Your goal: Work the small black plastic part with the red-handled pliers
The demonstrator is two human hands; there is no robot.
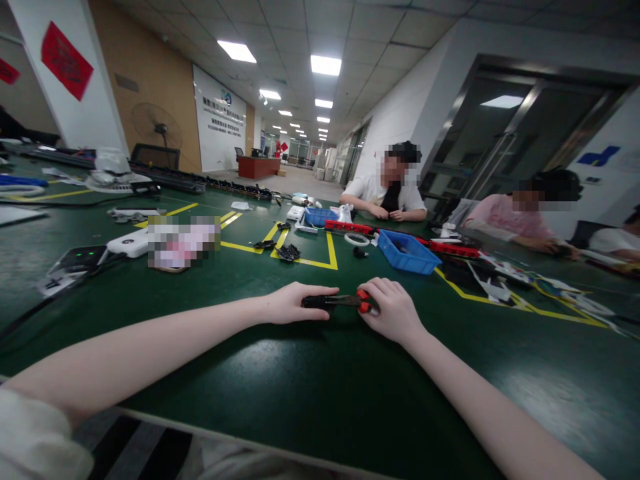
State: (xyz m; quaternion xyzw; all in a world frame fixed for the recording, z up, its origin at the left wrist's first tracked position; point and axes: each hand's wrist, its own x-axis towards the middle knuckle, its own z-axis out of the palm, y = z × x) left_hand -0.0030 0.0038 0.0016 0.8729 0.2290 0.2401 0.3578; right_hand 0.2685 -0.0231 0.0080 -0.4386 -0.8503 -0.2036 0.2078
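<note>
Big green table (300,393) here, kinda shiny, with yellow tape (332,252) marking boxes on it. The room's a long office: ceiling lights (326,65) running off into the distance, a white sign board (223,133) and a fan (159,127) far left, a red desk (259,167) way at the back, glass doors (500,133) on the right.

Table's pretty busy. Over on the left there's a pixelated phone-looking thing (183,250), a white device (131,243) next to it and a black box (80,259) with green lights. Mid-table, some small black parts (289,253) lie by the tape. The nearer blue bin (417,265) sits just past the right hand, with a second blue bin (320,217) farther off to the left, and a long red strip (345,227) runs behind the nearer one. Far right, a person in a white shirt (415,200) and one in pink (487,217) sit along the table.

Now the hands, near the middle, a bit above the tabletop. Left hand (290,302) has its thumb and fingers pinched around a black piece (316,302). Right hand (395,310) has fingers curled around the red handles of some pliers (347,301), nose pointing left at that piece. Can't tell if the tips are actually biting it, too small and blurry.
</note>
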